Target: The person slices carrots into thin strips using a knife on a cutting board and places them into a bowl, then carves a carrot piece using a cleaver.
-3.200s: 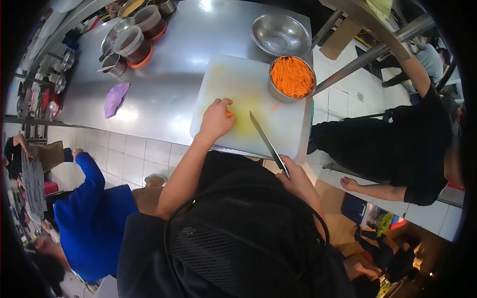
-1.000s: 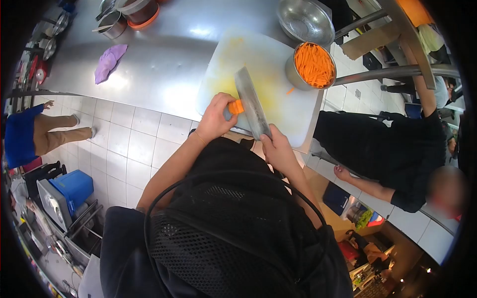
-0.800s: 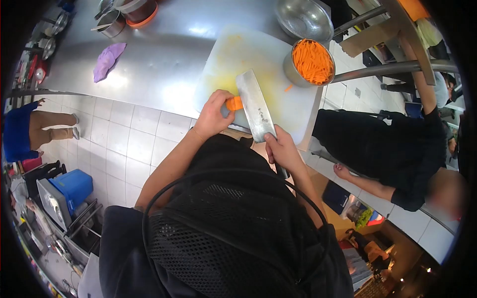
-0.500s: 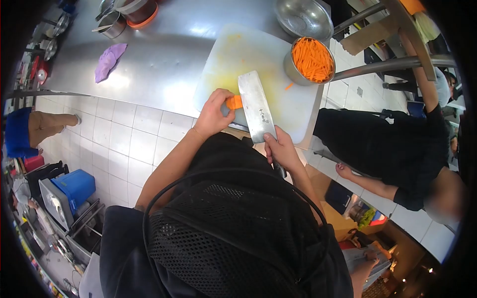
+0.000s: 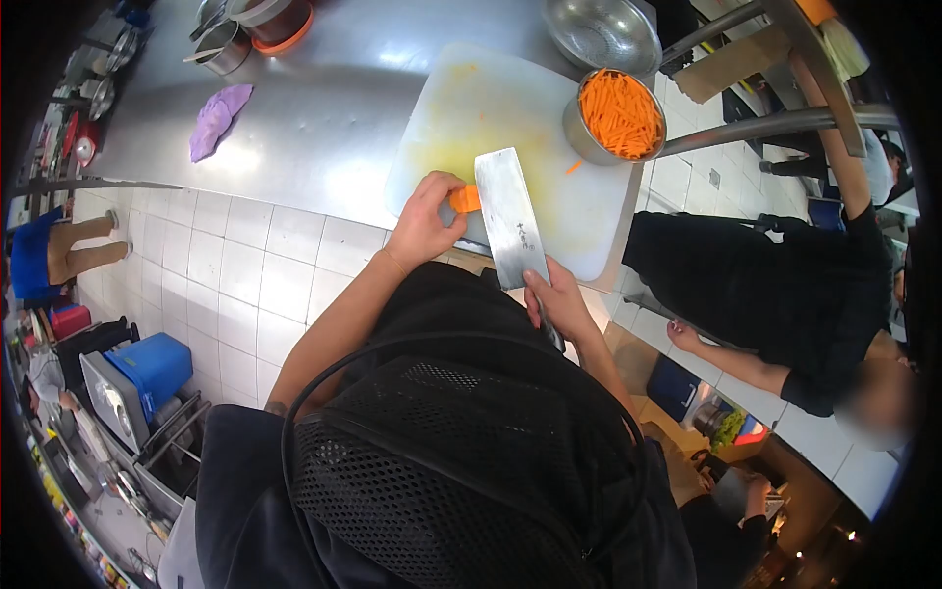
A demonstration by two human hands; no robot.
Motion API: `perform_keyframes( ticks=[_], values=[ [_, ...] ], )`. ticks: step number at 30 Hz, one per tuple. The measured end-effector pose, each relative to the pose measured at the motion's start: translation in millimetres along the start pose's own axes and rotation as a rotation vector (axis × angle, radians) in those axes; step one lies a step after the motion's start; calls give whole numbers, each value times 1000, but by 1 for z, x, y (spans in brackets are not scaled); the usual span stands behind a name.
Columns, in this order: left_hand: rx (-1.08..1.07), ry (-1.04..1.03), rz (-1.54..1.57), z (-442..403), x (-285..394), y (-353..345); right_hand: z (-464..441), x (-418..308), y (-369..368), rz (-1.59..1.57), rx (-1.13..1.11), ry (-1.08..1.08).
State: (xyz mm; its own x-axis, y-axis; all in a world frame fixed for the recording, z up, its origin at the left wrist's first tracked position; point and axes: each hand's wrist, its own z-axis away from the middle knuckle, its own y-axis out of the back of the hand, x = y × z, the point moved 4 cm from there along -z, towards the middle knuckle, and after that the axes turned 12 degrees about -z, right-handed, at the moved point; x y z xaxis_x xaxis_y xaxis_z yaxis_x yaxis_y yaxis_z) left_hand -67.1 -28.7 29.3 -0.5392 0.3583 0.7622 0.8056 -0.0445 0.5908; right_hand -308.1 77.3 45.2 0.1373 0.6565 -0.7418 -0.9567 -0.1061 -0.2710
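Note:
My left hand (image 5: pixel 429 218) has its fingers closed on a short orange chunk of carrot (image 5: pixel 464 199) at the near left of the white cutting board (image 5: pixel 549 98). A broad cleaver (image 5: pixel 510 221) is in my right hand (image 5: pixel 556 297), with the fingers wrapped round its handle. The blade lies just right of the carrot chunk, its flat face turned up toward me; whether its edge touches the carrot I cannot tell. Yellowish stains mark the board. On its right side stands a metal container (image 5: pixel 589 140) heaped with carrot strips (image 5: pixel 620 113), and one loose strip (image 5: pixel 573 168) lies beside it.
A metal colander (image 5: pixel 603 34) stands behind the container. On the steel table (image 5: pixel 324 108) are a crumpled purple cloth (image 5: pixel 218 121) and a small pot (image 5: pixel 224 51). A person in black (image 5: pixel 756 275) is close on my right; another person (image 5: pixel 59 253) is off to the left.
The cleaver has shifted slightly and its blade angle has changed a little. My left hand keeps its hold on the carrot. The person at far left has moved a little.

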Motion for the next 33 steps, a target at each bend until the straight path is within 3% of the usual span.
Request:
perform_keyframes(
  ticks=[25, 33],
  values=[
    [-18, 5, 17, 0, -1, 0, 4, 14, 8, -11, -50, 0],
    [-25, 0, 9, -1, -2, 1, -33, -16, -10, 43, 20, 36]
  ],
)
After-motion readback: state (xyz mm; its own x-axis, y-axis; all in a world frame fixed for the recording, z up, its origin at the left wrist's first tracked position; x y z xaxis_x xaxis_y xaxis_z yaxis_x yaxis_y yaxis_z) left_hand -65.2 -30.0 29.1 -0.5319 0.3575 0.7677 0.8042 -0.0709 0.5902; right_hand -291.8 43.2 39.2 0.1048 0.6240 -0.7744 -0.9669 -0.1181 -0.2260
